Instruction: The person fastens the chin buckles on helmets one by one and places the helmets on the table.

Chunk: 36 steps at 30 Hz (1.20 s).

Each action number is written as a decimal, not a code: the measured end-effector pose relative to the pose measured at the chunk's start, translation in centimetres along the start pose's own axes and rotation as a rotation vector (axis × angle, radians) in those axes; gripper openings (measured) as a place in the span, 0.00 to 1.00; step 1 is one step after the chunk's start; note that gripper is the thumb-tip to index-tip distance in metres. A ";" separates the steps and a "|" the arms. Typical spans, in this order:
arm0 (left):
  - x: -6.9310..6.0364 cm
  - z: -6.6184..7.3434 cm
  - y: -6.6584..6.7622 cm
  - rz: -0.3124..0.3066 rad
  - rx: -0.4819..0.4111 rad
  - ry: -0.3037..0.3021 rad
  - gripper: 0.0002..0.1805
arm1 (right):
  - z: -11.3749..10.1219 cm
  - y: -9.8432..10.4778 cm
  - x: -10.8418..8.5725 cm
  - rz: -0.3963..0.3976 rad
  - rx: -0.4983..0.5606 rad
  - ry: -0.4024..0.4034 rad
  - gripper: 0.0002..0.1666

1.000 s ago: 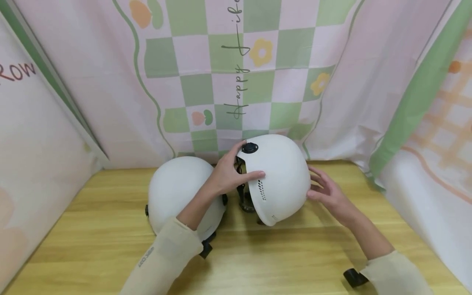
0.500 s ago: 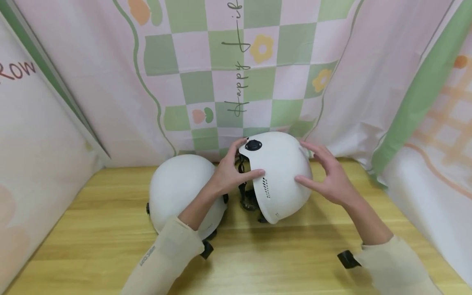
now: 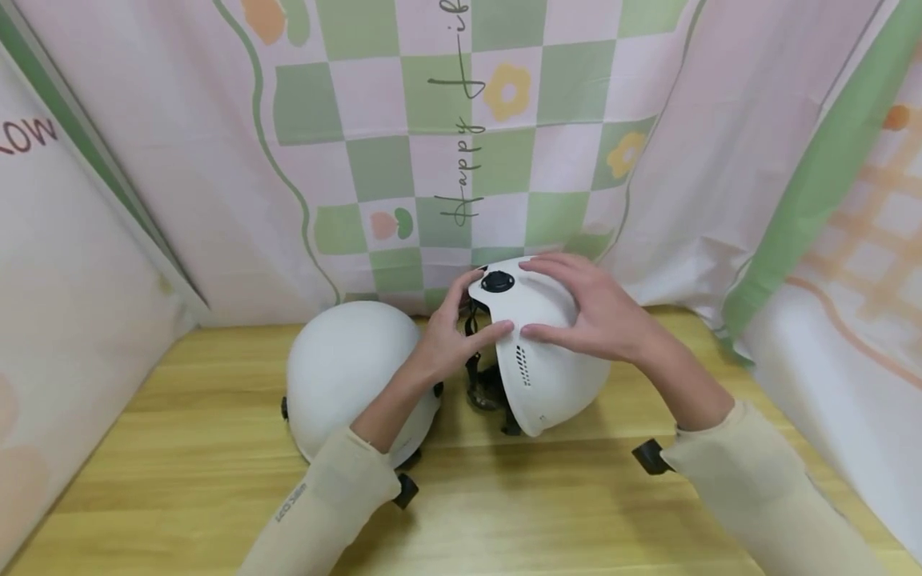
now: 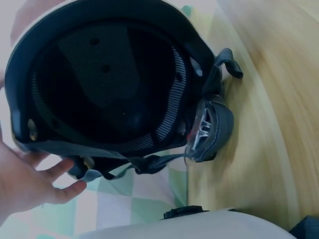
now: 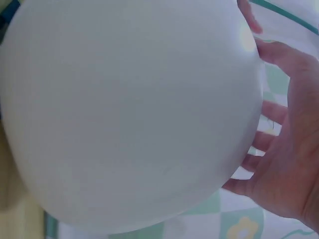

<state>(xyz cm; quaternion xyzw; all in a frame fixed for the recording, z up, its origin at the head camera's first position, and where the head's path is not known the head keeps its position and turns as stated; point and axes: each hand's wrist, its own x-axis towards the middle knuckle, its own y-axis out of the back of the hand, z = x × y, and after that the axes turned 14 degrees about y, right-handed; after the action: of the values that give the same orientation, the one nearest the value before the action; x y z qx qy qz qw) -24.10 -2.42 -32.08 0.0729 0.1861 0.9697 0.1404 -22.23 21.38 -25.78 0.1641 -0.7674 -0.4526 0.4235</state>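
Printed cloth point(image 3: 504, 160) in green checks and flowers hangs behind the wood-grain table point(image 3: 547, 512), with pale cloth sides at left and right. Near the table's back edge I have both hands curved round one white helmet point(image 3: 565, 384), tilted with its opening to the left; whether it touches the wood I cannot tell. My left hand point(image 3: 450, 344) grips its rim, and my right hand point(image 3: 605, 312) spans the shell, thumb and fingers apart. Just to the left sits a second white helmet point(image 3: 346, 376); wood extends in front and to the right. "Happy" runs sideways up the cloth, the next word cut off; lettering on my left sleeve point(image 3: 324, 496) is too blurred to read.
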 end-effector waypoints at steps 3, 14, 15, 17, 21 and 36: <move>0.0 -0.2 0.1 -0.036 -0.044 -0.047 0.44 | -0.1 0.0 0.5 -0.050 -0.044 -0.017 0.49; 0.1 0.0 0.2 -0.086 -0.075 -0.070 0.40 | -0.2 0.4 0.6 -0.140 -0.059 -0.019 0.50; 0.1 0.0 0.2 -0.089 -0.086 -0.067 0.40 | -0.3 0.5 0.5 -0.139 -0.050 -0.024 0.50; 0.0 0.0 0.3 -0.087 -0.105 -0.061 0.38 | -0.2 0.5 0.4 -0.136 -0.033 -0.036 0.50; -0.2 -0.1 0.7 -0.064 -0.153 -0.067 0.36 | 0.1 0.8 0.1 -0.123 0.003 -0.055 0.50; -0.6 -1.6 1.5 -0.021 -0.093 -0.036 0.35 | 2.7 1.4 -2.1 -0.057 0.159 -0.127 0.51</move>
<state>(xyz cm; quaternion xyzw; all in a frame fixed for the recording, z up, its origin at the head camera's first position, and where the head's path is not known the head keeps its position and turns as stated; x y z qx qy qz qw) -24.20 -4.50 -33.01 0.0816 0.1388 0.9744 0.1569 -22.96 24.99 -26.29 0.1898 -0.8214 -0.4114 0.3465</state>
